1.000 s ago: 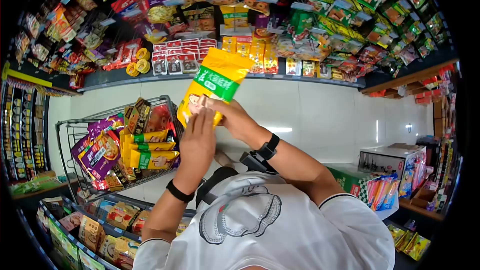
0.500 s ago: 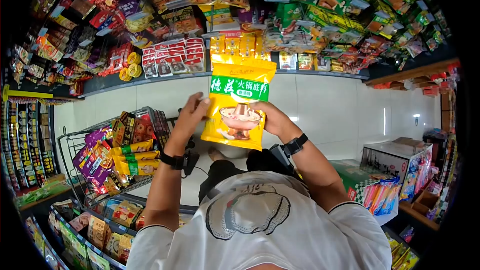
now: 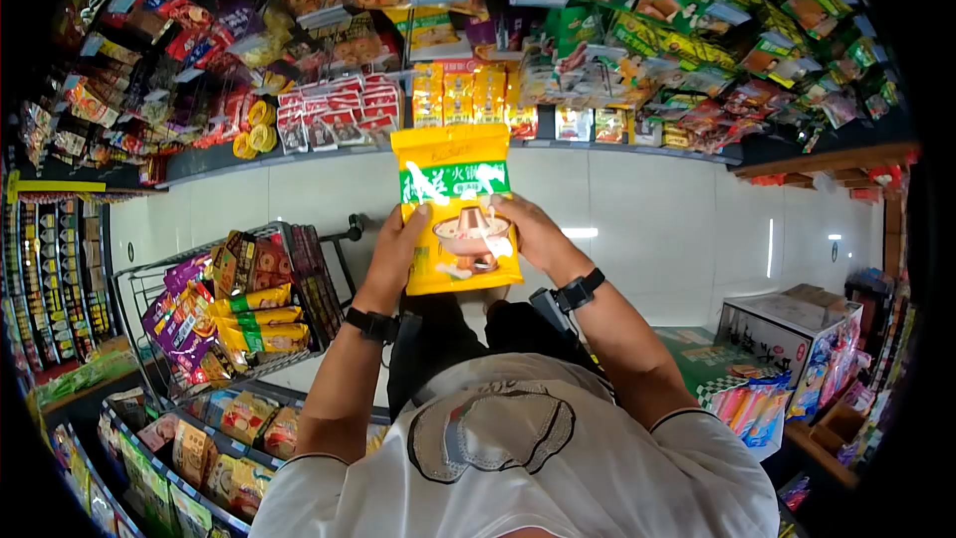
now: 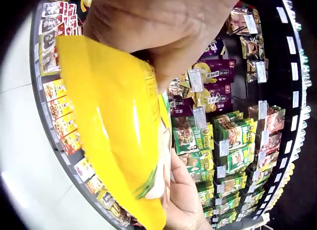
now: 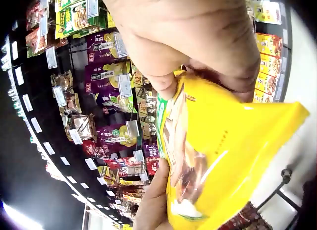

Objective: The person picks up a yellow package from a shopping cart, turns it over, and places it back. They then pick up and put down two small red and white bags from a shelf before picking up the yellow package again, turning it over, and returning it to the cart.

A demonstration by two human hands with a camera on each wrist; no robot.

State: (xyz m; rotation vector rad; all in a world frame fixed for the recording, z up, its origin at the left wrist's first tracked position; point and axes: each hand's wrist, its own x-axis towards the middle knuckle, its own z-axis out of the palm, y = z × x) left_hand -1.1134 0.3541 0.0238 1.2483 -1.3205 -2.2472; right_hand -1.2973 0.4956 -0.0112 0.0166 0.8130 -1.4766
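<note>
A yellow hotpot seasoning bag [image 3: 463, 274] with a green band and a printed pot is held upright in front of the body, its printed face toward the head camera. My left hand [image 3: 394, 251] grips its left edge, thumb on the front. Opposite, my right hand [image 3: 543, 241] pinches the right edge, thumb also on the front. The left wrist view has the bag [image 4: 109, 116] side-on beneath the left hand [image 4: 158, 22]. From the right wrist, the right hand [image 5: 193, 36] is seen holding the bag's side [image 5: 218, 155]. The fingers behind the bag are mostly hidden in the head view.
A wire shopping cart [image 3: 149, 284] at the left holds purple bags [image 3: 184, 314] and several yellow-and-green bags [image 3: 261, 319]. Ahead stands a shelf [image 3: 637, 147] full of packets. At the right is a white box [image 3: 787, 329] beside hanging goods. Low shelving with packets [image 3: 244, 416] is at lower left.
The bag turned from tilted to upright, its face toward the head camera, then shifted slightly left. The left hand, apart from its edge half a second ago, now grips it.
</note>
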